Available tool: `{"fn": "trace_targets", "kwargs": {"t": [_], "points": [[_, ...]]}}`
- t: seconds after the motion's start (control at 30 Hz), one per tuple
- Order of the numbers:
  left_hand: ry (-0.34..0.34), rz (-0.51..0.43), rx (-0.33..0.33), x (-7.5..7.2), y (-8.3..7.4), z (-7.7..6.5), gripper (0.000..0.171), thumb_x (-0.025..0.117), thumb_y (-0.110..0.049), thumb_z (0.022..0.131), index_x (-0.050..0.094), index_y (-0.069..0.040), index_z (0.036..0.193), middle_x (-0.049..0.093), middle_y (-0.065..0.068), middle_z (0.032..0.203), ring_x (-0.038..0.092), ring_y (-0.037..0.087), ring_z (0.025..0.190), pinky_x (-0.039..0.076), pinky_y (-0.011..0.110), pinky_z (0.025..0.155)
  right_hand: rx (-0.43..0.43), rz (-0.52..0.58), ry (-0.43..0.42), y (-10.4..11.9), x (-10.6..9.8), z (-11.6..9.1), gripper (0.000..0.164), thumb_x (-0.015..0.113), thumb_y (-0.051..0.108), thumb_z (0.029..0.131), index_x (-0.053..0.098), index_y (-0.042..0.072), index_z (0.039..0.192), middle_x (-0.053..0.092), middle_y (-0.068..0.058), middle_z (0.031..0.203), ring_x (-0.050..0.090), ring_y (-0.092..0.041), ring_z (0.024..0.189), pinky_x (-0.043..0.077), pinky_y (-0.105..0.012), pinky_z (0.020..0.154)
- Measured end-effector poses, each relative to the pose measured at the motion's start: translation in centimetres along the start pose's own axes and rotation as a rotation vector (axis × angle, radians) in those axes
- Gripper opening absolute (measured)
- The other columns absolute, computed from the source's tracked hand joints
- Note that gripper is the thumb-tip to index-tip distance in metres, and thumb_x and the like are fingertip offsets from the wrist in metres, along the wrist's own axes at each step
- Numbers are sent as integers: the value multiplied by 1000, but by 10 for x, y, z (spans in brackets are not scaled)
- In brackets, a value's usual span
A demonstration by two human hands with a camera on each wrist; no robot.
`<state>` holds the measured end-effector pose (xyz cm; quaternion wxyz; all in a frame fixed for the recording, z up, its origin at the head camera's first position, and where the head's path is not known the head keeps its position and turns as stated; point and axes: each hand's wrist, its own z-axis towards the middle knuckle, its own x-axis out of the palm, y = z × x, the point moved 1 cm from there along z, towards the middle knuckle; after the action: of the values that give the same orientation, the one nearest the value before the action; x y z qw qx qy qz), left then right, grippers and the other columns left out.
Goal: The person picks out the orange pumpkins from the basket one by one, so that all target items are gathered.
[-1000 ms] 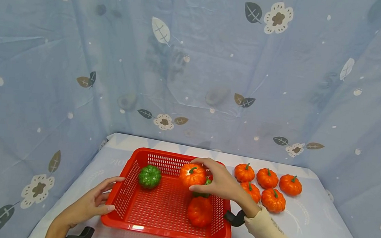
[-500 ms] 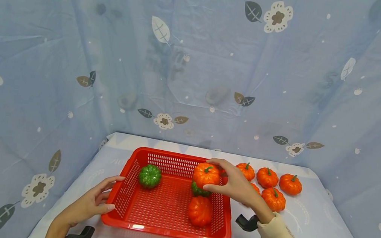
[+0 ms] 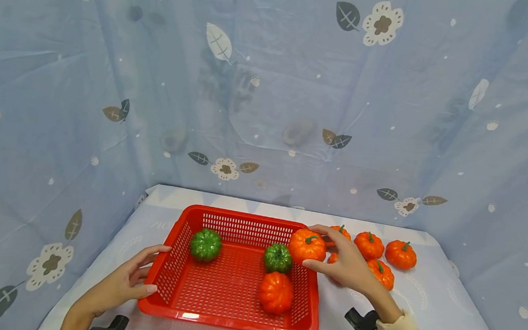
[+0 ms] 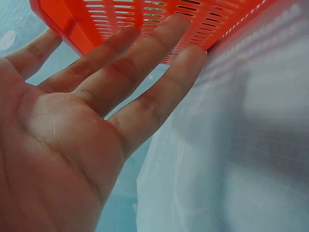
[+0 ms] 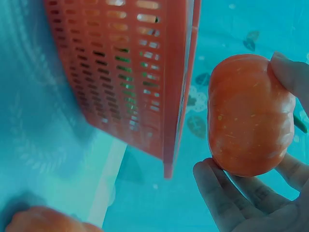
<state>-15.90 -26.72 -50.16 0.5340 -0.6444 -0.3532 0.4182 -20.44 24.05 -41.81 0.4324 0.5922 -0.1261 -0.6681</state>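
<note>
My right hand (image 3: 348,263) holds a small orange toy pumpkin (image 3: 306,245) between thumb and fingertips, with its green stem up. The pumpkin is over the right rim of a red perforated basket (image 3: 221,325); in the right wrist view this pumpkin (image 5: 251,116) hangs apart from the basket wall. My left hand (image 3: 120,283) rests at the basket's left side, its fingers fairly straight and touching the outer wall, as the left wrist view shows. Inside lie a green pumpkin (image 3: 205,245) at the left, another green pumpkin (image 3: 278,258) at the right, and an orange pumpkin (image 3: 276,293) in front of it.
Several orange pumpkins stand on the table right of the basket, among them one at the back right (image 3: 400,255) and one nearer (image 3: 380,274). My right hand partly hides others. A blue patterned curtain (image 3: 269,108) encloses the table at the back and sides.
My right hand has carried the orange pumpkin rightward, from over the basket's interior to its right rim, uncovering the right green pumpkin. The left hand has stayed at the basket's side.
</note>
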Motion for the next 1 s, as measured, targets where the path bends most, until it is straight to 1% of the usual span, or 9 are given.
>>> {"fn": "trace_targets", "kwargs": {"t": [0.2, 0.43, 0.57, 0.67, 0.83, 0.9, 0.97, 1.0], "points": [[-1, -6, -4, -1, 1, -1, 78, 70, -11, 95, 27, -16, 159, 25, 32, 157, 52, 47, 129, 60, 45, 87, 35, 13, -38, -14, -11, -12, 74, 87, 50, 79, 55, 29, 142, 59, 1, 139, 66, -24, 112, 57, -51, 93], [7, -14, 2, -2, 3, 0, 77, 70, -9, 95, 28, -17, 159, 25, 33, 157, 52, 48, 129, 60, 45, 87, 129, 34, -62, -30, -23, -26, 75, 87, 47, 81, 53, 28, 145, 57, 0, 140, 65, -26, 112, 58, -48, 92], [3, -3, 2, -3, 4, 0, 78, 70, -10, 95, 28, -17, 159, 25, 32, 157, 51, 48, 130, 60, 44, 87, 175, -20, -92, -38, -30, -38, 77, 85, 50, 82, 52, 23, 146, 58, -6, 142, 64, -31, 115, 55, -54, 95], [0, 8, -3, -2, 3, -1, 79, 71, -12, 94, 28, -17, 159, 26, 32, 157, 51, 48, 130, 60, 44, 88, 204, -30, -106, -45, -36, -47, 77, 84, 49, 84, 51, 21, 147, 55, -12, 145, 62, -37, 118, 54, -58, 96], [-1, 6, -8, -2, 3, -1, 79, 71, -13, 94, 27, -18, 160, 25, 31, 158, 51, 48, 130, 60, 44, 89, 262, -4, -132, -57, -46, -61, 74, 83, 45, 86, 49, 24, 148, 53, -12, 147, 61, -39, 120, 56, -54, 94], [-2, 1, -15, -2, 4, 0, 80, 71, -13, 94, 26, -19, 160, 24, 29, 159, 50, 48, 131, 60, 44, 89, 280, -14, -146, -62, -50, -67, 74, 83, 44, 86, 49, 22, 149, 54, -14, 145, 60, -39, 120, 56, -53, 94], [-4, -4, -25, -2, 4, 0, 80, 71, -14, 94, 26, -21, 160, 23, 28, 160, 50, 47, 131, 59, 44, 90, 304, -32, -156, -66, -54, -73, 75, 82, 45, 87, 48, 21, 149, 54, -15, 143, 59, -39, 122, 56, -49, 95], [-6, -3, -28, -2, 4, 0, 81, 72, -15, 94, 26, -22, 160, 23, 27, 160, 50, 47, 131, 59, 44, 90, 315, -37, -160, -69, -55, -75, 75, 82, 45, 87, 48, 20, 149, 54, -16, 142, 58, -38, 123, 56, -44, 95]]}}
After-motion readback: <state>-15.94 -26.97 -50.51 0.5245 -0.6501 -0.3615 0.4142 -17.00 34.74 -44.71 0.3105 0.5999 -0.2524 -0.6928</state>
